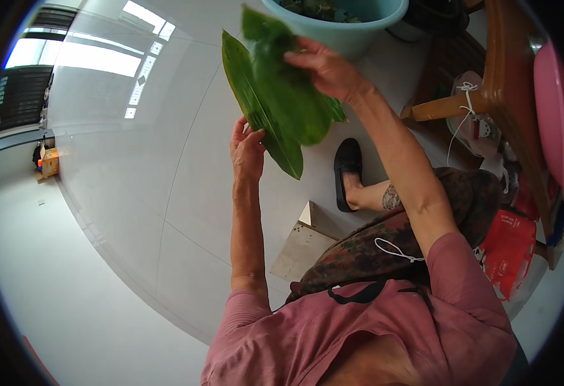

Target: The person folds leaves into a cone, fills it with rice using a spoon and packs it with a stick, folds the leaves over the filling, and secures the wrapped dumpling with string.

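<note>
Long green leaves are held up in front of me over the floor. My left hand (pixel 248 149) pinches the lower edge of a long narrow leaf (pixel 249 96) between thumb and fingers. Beside it, and partly overlapping it, is a broader leaf (pixel 298 109), blurred by motion along its upper part. My right hand (pixel 327 67) is closed at the upper right of this broader leaf. A dark smeared patch shows by its fingertips, and I cannot make out what it is. A further leaf tip sticks out below my right wrist.
A light blue basin (pixel 352 32) with dark leafy contents stands ahead. To the right are a wooden chair (pixel 507 83), a pink basin (pixel 555 116) and a red bag (pixel 508 254). A small wooden stool (pixel 301 248) and my black shoe (pixel 346 174) are below the leaves.
</note>
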Action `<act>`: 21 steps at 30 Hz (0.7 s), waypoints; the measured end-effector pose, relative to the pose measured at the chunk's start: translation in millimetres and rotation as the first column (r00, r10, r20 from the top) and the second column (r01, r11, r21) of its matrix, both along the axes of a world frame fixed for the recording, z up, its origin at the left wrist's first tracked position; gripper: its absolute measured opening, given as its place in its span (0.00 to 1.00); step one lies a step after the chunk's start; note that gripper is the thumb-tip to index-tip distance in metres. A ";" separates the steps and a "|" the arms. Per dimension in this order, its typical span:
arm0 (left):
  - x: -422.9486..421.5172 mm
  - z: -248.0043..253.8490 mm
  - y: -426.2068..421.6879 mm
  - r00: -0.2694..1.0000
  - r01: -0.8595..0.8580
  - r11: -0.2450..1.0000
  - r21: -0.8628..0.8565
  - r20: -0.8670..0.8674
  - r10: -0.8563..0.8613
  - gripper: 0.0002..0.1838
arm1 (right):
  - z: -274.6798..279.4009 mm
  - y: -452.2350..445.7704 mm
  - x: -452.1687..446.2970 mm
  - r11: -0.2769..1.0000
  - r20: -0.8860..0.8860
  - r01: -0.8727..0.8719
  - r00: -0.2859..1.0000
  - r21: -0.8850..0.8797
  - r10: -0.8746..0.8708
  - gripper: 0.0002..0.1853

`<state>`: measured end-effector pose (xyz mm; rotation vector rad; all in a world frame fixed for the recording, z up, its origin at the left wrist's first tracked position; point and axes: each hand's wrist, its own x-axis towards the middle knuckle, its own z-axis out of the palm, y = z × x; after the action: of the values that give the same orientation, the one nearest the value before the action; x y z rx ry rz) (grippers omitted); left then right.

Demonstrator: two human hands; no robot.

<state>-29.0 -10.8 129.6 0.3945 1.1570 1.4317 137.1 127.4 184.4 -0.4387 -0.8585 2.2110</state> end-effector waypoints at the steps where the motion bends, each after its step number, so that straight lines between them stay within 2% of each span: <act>1: 3.2 3.0 1.9 1.000 0.004 1.000 0.010 0.005 -0.004 0.24 | 0.1 -6.5 -6.8 0.996 0.081 -0.067 0.995 0.053 0.062 0.15; 2: 4.9 3.1 3.5 0.999 0.013 0.999 0.051 0.048 -0.015 0.24 | -4.2 -10.2 -13.7 0.986 0.165 -0.136 0.979 0.101 0.119 0.15; 3: 5.7 1.1 4.9 0.996 0.020 0.996 0.092 0.089 -0.028 0.23 | -28.6 -9.8 -22.3 0.945 0.301 -0.086 0.953 0.315 -0.014 0.14; 4: 6.6 1.9 6.9 0.991 0.026 0.991 0.134 0.129 -0.043 0.23 | -34.6 -13.6 -22.0 0.943 0.443 -0.052 0.890 0.329 -0.106 0.14; 6: 15.8 13.6 8.8 0.979 -0.037 0.988 0.151 0.206 0.005 0.20 | -30.7 -17.6 -17.0 0.943 0.535 -0.071 0.836 0.326 -0.122 0.15; 10: 28.3 46.0 13.3 0.930 -0.062 0.982 0.176 0.367 -0.008 0.16 | -14.7 -21.3 -7.9 0.926 0.529 -0.054 0.833 0.373 -0.164 0.15; 12: 36.8 40.9 14.1 0.992 -0.068 0.972 0.225 0.117 0.042 0.17 | -6.6 -23.9 -2.1 0.917 0.515 -0.048 0.839 0.396 -0.179 0.14; 13: 38.6 39.9 13.5 0.997 -0.067 0.966 0.249 -0.013 0.072 0.17 | -3.8 -22.7 3.4 0.911 0.531 -0.110 0.837 0.398 -0.131 0.19; 16: 40.6 52.2 8.2 0.998 -0.014 0.955 0.296 -0.060 0.033 0.20 | 11.9 -21.5 25.4 0.936 0.553 -0.064 0.820 0.347 -0.149 0.25; 17: 43.7 59.8 4.1 0.995 0.049 0.957 0.285 -0.098 -0.021 0.19 | 17.5 -17.7 35.6 0.981 0.400 -0.061 0.916 0.185 -0.019 0.33; 20: 56.0 84.2 -6.8 0.971 0.210 0.944 0.255 -0.165 -0.171 0.18 | 62.0 -19.1 48.2 0.959 0.201 -0.163 0.973 0.232 0.117 0.29; 21: 60.5 89.4 -8.6 0.966 0.238 0.937 0.254 -0.158 -0.202 0.18 | 66.1 -16.0 52.9 0.956 0.244 -0.169 0.964 0.239 0.110 0.26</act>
<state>31.4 -19.4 219.0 0.7966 0.9842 1.3834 190.0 111.4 250.4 -0.5251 -1.3207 2.1622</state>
